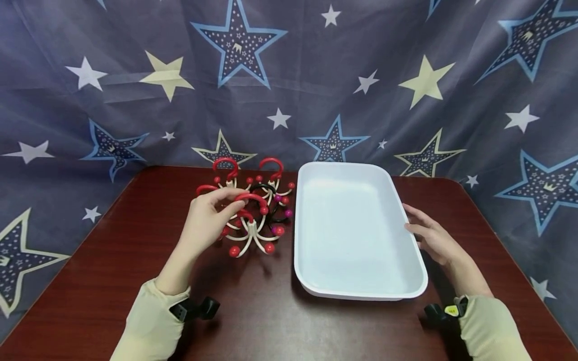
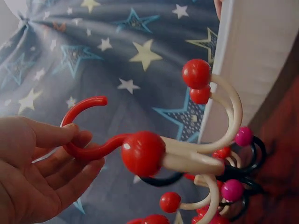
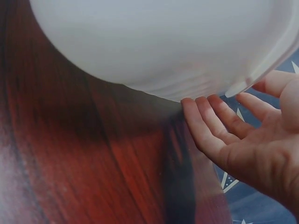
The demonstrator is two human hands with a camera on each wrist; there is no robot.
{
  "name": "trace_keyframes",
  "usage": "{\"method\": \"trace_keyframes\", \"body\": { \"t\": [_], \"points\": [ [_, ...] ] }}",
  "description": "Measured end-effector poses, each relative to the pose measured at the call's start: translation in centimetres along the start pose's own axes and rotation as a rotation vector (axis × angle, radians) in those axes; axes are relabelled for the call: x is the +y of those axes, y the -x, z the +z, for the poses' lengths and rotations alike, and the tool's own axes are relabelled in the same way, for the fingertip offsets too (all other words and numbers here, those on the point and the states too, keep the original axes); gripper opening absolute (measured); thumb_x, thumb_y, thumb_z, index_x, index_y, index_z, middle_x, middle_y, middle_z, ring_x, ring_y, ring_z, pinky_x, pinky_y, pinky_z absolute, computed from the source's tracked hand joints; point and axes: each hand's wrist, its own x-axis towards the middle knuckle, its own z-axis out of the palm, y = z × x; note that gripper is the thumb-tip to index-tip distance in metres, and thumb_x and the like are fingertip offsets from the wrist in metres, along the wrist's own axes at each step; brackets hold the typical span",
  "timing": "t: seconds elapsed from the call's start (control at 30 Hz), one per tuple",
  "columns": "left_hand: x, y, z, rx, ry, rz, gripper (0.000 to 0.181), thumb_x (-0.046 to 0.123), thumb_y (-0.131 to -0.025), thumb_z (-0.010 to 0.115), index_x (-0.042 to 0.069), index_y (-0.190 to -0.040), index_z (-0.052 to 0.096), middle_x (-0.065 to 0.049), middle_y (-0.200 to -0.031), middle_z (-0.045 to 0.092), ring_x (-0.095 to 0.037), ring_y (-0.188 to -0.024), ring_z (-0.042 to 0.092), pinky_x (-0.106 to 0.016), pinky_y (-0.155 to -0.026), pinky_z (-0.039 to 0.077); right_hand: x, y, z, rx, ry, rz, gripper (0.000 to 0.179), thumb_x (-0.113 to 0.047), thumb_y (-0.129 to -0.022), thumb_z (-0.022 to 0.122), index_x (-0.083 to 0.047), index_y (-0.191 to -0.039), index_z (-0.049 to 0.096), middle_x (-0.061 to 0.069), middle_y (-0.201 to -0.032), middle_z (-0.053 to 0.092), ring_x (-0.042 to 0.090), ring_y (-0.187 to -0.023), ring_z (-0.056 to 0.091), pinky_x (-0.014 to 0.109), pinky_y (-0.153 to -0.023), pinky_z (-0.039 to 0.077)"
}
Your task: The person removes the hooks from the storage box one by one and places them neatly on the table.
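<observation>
My left hand (image 1: 208,216) pinches the red top hook of a multi-armed hanger (image 1: 251,229), thumb against fingers. In the left wrist view the hanger's red hook (image 2: 96,151) leads to cream curved arms tipped with red balls. It hangs upright, in front of the other hangers. My right hand (image 1: 440,241) is at the right side of a white tray (image 1: 354,225). Seen from the right wrist, its extended fingertips touch the tray's outer wall (image 3: 154,56) below the rim, with the thumb near the rim.
Behind the held hanger stand several similar ones, including a red-hooked hanger (image 1: 232,173) at back left and another hanger (image 1: 276,173) at back right. A black hanger with magenta balls (image 1: 288,213) is among them. The brown table (image 1: 113,260) meets a star-patterned curtain (image 1: 289,85) behind.
</observation>
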Motion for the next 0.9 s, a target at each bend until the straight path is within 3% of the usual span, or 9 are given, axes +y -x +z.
{"method": "trace_keyframes", "body": {
  "t": [0.2,0.47,0.7,0.9],
  "points": [
    [-1.6,0.8,-0.3,-0.009,-0.017,-0.023,0.019,0.015,-0.083,0.066,0.017,-0.101,0.069,0.000,-0.083,0.069,-0.012,-0.065,0.062,-0.018,-0.058,0.045,0.0,0.1,0.0,-0.004,-0.004,-0.003,0.064,-0.023,-0.094,0.048,-0.013,-0.147,0.012,-0.004,-0.115,0.044,0.004,-0.093,0.057,0.033,-0.076,0.050],
    [-2.7,1.3,-0.5,-0.057,-0.058,-0.024,0.018,0.015,-0.083,0.066,0.017,-0.100,0.070,0.002,-0.082,0.069,-0.009,-0.059,0.053,-0.021,-0.052,0.040,-0.3,0.3,0.0,0.003,-0.020,-0.002,0.063,-0.023,-0.094,0.048,-0.014,-0.146,0.014,-0.006,-0.113,0.046,0.005,-0.092,0.057,0.032,-0.075,0.051],
    [-3.8,1.7,-0.6,-0.095,-0.088,-0.020,0.017,0.013,-0.081,0.067,0.016,-0.098,0.069,0.002,-0.083,0.068,-0.007,-0.063,0.052,-0.021,-0.056,0.039,-0.3,0.3,-0.1,-0.006,-0.030,-0.008,0.062,-0.021,-0.095,0.047,-0.013,-0.146,0.013,-0.005,-0.113,0.046,0.005,-0.093,0.057,0.031,-0.075,0.050],
    [-4.5,2.1,-0.8,-0.125,-0.063,-0.039,0.015,0.016,-0.083,0.066,0.016,-0.098,0.068,0.001,-0.087,0.068,-0.005,-0.071,0.057,-0.022,-0.062,0.042,-0.4,0.1,-0.3,0.004,0.000,0.004,0.064,-0.024,-0.094,0.048,-0.015,-0.147,0.014,-0.006,-0.114,0.045,0.004,-0.093,0.057,0.032,-0.076,0.050]
  ]
}}
